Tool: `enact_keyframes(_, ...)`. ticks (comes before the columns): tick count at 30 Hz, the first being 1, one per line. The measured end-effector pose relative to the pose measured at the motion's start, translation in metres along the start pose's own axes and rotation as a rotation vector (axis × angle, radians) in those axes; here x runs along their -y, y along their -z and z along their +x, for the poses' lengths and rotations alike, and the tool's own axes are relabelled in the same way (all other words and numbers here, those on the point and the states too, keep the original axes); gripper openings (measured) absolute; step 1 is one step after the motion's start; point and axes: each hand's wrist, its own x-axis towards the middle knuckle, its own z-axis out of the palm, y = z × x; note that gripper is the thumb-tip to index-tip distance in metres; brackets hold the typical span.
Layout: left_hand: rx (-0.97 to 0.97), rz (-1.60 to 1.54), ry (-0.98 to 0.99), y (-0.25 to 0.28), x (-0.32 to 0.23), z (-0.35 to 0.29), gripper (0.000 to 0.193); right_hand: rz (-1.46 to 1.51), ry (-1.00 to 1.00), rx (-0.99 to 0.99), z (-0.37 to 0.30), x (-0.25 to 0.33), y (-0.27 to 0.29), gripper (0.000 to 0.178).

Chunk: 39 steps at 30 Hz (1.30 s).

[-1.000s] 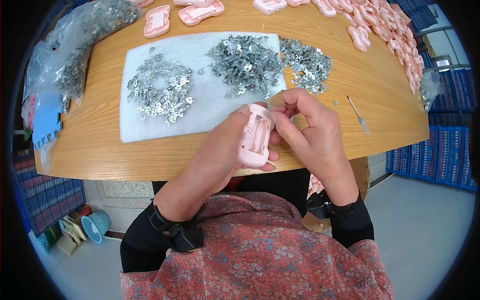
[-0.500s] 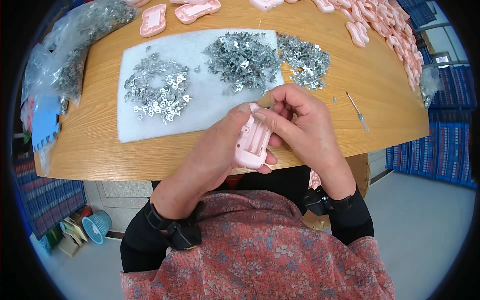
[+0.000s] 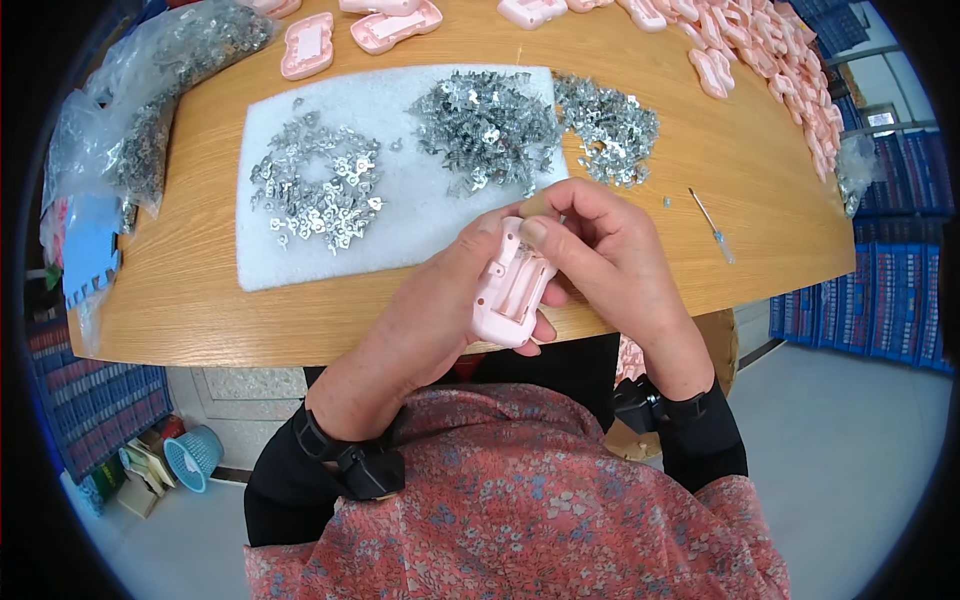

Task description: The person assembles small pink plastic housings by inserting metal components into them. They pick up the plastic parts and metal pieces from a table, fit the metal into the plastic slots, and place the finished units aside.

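Observation:
A pink plastic shell with a long battery recess (image 3: 514,294) is tilted above the table's near edge. My left hand (image 3: 440,285) is closed round it, thumb along its left side and fingertips showing beneath. At the shell's far end, my right hand (image 3: 605,255) is closed in a pinch, thumb and forefinger tips together at the recess. A tan cover sits on that forefinger. Whatever lies between those tips is hidden. Beyond my hands, small metal contact pieces lie in a left pile (image 3: 325,190) and a middle heap (image 3: 485,130) on a white foam sheet (image 3: 390,240).
Another metal heap (image 3: 607,130) lies right of the sheet. A screwdriver (image 3: 712,225) rests on the wooden table (image 3: 780,220). Pink shells (image 3: 775,60) crowd the far right; several more line the far edge. Plastic bags of metal pieces (image 3: 150,130) stand at left.
The shell and both hands sit slightly lower in the picture, as the table scene shifts a little too. My right thumb stays at the shell's far end; the grip looks much the same.

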Motion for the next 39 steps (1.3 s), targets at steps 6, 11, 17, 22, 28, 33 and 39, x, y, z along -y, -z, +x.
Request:
enact_keyframes(6,0.017,0.013,0.035,0.000,-0.002,0.001,0.055,0.118,-0.078,0.042,-0.002,-0.005,-0.001,0.017)
enact_keyframes(11,0.017,-0.034,-0.002,0.002,-0.003,0.002,0.056,0.162,0.029,-0.008,-0.003,-0.016,0.002,0.018)
enact_keyframes(17,0.025,0.023,-0.015,0.000,-0.001,0.001,0.058,0.065,-0.098,0.064,-0.003,-0.001,-0.002,0.022)
enact_keyframes(22,0.032,-0.032,0.022,0.004,-0.002,0.003,0.058,-0.019,-0.056,0.050,-0.004,0.000,0.000,0.022)
enact_keyframes(28,0.037,-0.041,0.034,0.004,-0.003,0.001,0.060,0.070,-0.075,0.039,-0.004,-0.003,0.001,0.022)
enact_keyframes(33,0.049,0.034,0.006,0.001,-0.004,0.000,0.060,0.036,-0.097,0.087,-0.009,-0.007,0.000,0.023)
enact_keyframes(39,0.063,0.049,-0.043,0.003,0.001,-0.002,0.060,0.110,-0.093,0.044,-0.008,-0.002,0.001,0.021)
